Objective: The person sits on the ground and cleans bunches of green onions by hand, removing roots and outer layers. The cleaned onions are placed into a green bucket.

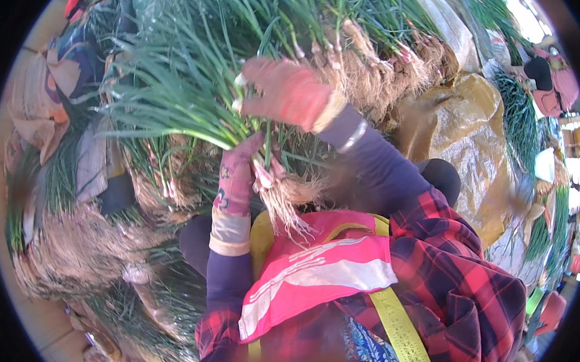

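Observation:
My left hand (238, 171), in a pink patterned glove, grips a bunch of green onions (268, 173) at the pale stems. The roots hang to the right, over a pink apron, and the long green leaves spread to the left. Above that bunch is my right hand (286, 93), in a red glove with pale fingertips; its fingers are apart over the leaves, slightly blurred. Whether it touches any leaf I cannot tell. A large pile of rooted green onions (368, 63) lies just beyond my right hand.
More rooted onions (168, 185) lie to the left, with heaps of roots (88, 250) at lower left. A brown plastic sheet (466, 150) lies right of my right arm. A person in pink (556, 81) is at the far upper right. Tiled floor (27, 315) shows at the left rim.

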### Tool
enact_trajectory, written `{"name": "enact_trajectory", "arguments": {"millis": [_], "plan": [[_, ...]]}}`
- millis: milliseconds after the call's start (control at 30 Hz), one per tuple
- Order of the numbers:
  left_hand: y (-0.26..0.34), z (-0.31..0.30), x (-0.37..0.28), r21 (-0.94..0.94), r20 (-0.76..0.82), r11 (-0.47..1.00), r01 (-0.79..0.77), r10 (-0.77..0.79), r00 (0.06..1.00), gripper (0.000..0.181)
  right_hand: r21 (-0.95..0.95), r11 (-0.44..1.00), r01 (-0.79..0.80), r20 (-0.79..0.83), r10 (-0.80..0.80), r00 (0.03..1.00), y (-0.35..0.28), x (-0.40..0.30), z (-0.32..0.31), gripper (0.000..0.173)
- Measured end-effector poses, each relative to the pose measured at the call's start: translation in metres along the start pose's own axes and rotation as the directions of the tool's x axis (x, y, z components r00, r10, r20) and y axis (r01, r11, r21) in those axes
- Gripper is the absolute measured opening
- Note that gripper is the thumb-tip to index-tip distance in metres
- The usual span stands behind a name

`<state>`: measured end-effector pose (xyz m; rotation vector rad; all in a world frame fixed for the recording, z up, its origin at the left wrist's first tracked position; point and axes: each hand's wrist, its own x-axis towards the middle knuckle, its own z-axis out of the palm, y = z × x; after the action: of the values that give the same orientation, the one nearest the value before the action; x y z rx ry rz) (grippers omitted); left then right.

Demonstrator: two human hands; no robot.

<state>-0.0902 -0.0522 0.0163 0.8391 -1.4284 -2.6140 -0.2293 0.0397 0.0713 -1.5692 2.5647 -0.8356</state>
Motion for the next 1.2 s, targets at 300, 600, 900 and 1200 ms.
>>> {"name": "enact_trajectory", "arguments": {"millis": [300, 600, 900, 1200], "plan": [[-0.005, -0.016, 0.000, 0.096, -0.163, 0.995, -0.037, 0.052, 0.985, 0.029, 0.305, 0.951, 0.055, 0.213, -0.125, 0.969, -0.001, -0.054, 0.017, 0.026], [0.023, -0.020, 0.005, -0.110, -0.208, 0.932, -0.346, 0.318, 0.925, 0.025, 0.079, 0.917, 0.391, 0.425, -0.386, 0.819, 0.073, -0.164, 0.048, 0.026], [0.037, -0.012, -0.014, -0.246, -0.084, 0.896, -0.370, 0.360, 0.929, 0.031, 0.001, 0.961, 0.275, 0.746, -0.184, 0.640, 0.074, -0.158, 0.070, 0.034], [0.010, 0.001, -0.025, -0.307, 0.011, 0.934, -0.184, 0.197, 0.980, 0.037, 0.539, 0.842, -0.041, -0.054, 0.083, 0.995, -0.003, -0.079, -0.007, 0.021]]}}
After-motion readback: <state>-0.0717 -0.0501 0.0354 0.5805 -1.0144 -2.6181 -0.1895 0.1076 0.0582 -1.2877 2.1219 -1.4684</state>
